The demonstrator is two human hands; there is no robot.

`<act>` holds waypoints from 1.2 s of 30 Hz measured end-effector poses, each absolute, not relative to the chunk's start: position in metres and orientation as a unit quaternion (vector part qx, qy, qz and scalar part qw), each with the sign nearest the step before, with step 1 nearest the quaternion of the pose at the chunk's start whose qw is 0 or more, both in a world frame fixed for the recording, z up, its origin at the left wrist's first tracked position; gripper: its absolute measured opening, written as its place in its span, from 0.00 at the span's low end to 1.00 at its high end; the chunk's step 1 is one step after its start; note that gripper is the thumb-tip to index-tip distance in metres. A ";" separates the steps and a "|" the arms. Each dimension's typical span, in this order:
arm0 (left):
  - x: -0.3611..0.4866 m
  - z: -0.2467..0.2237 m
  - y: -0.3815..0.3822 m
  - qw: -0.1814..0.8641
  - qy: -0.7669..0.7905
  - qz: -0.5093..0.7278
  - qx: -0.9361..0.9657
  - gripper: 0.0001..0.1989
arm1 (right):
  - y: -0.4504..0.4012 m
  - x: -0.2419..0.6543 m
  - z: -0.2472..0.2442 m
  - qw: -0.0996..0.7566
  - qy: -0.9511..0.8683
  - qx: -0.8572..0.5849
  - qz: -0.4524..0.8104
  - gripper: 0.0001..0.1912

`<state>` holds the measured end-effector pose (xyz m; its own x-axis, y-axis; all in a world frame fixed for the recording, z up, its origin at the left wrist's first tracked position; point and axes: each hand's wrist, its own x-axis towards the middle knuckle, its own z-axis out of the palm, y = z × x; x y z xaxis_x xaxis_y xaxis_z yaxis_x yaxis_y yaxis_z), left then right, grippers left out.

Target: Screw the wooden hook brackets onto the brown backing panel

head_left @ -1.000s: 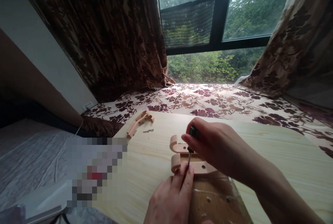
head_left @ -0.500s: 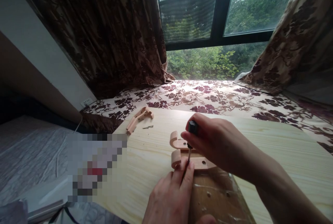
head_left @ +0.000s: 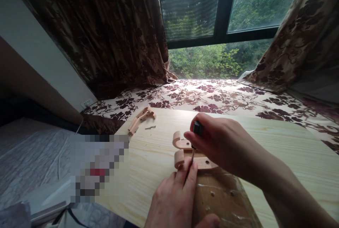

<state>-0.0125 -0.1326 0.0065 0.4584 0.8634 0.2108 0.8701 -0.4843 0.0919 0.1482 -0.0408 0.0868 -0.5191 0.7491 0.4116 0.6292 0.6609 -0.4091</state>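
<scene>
My right hand (head_left: 212, 132) is closed around the dark handle of a screwdriver (head_left: 196, 129). Its metal shank points down at a wooden hook (head_left: 203, 163) on a brown board (head_left: 219, 199). My left hand (head_left: 172, 196) holds this hook against the board, two fingertips on either side of the screwdriver's tip, which they partly hide. The left thumb lies apart at the bottom edge. Just beyond, a second wooden hook (head_left: 182, 143) lies parallel, with a dark screw or hole in it. Clear film or tape covers part of the board, which also has several holes.
The board rests on a pale wood-grain table (head_left: 148, 171). More wooden hooks (head_left: 141, 118) and a few small screws (head_left: 150, 127) are at its far left. A blurred patch (head_left: 97, 168) hides something on the left. Behind are a patterned window seat (head_left: 201, 95) and curtains (head_left: 132, 27).
The view has shifted slightly, so the scene sits a little higher. Both hands keep nearly the same places, and the screwdriver stays on the hook.
</scene>
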 end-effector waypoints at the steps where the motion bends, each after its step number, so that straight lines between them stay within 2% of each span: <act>1: -0.012 0.007 -0.132 0.007 -0.510 -0.115 -0.852 0.42 | -0.042 0.149 0.088 0.287 -0.871 -0.382 0.117 0.10; 5: -0.009 0.009 -0.132 -0.024 -0.523 -0.103 -0.845 0.42 | -0.045 0.153 0.090 0.280 -0.887 -0.318 0.183 0.07; 12: -0.008 0.011 -0.133 -0.031 -0.535 -0.088 -0.840 0.42 | -0.037 0.147 0.083 0.304 -0.859 -0.388 0.134 0.16; 19: -0.008 0.012 -0.132 -0.030 -0.532 -0.084 -0.842 0.41 | -0.044 0.154 0.093 0.305 -0.878 -0.322 0.182 0.02; 27: -0.008 0.010 -0.135 -0.028 -0.533 -0.085 -0.842 0.41 | -0.042 0.152 0.090 0.296 -0.864 -0.388 0.125 0.09; 33: -0.008 0.011 -0.133 -0.029 -0.523 -0.103 -0.846 0.41 | -0.046 0.154 0.095 0.297 -0.886 -0.322 0.148 0.01; 36: -0.008 0.011 -0.133 -0.026 -0.522 -0.100 -0.846 0.40 | -0.044 0.154 0.095 0.294 -0.888 -0.316 0.159 0.05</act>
<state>-0.0081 -0.1331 0.0112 0.4342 0.8896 0.1415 0.8793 -0.4527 0.1478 0.1545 -0.0444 0.0950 -0.6268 0.6551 0.4220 0.4685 0.7495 -0.4676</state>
